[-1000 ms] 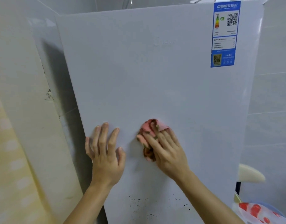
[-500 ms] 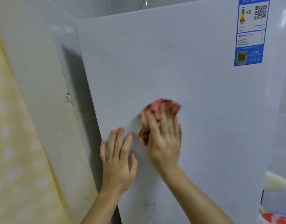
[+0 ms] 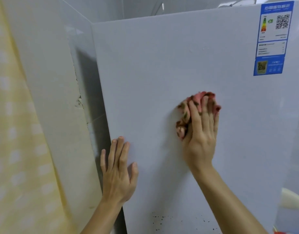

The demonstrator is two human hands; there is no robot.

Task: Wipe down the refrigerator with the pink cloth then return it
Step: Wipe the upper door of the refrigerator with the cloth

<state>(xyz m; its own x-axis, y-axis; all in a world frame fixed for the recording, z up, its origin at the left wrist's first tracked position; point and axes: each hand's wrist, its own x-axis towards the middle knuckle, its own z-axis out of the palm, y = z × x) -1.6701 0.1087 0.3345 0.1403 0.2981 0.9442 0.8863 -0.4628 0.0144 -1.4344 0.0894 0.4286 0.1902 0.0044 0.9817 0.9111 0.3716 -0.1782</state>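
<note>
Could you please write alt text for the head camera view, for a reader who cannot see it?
A person's right hand presses a bunched pink cloth against a white refrigerator panel, while the left hand rests flat on it, lower and nearer its left edge. A blue energy label sits at upper right; dark specks dot the bottom.

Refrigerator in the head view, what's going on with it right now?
A person is wiping the white refrigerator. The right hand presses the bunched pink cloth against its panel at mid-height, down and left of the blue label. The left hand lies flat on the panel near its left edge, holding nothing. Dark specks show low on the panel, below both hands, so that patch looks unwiped.
</note>
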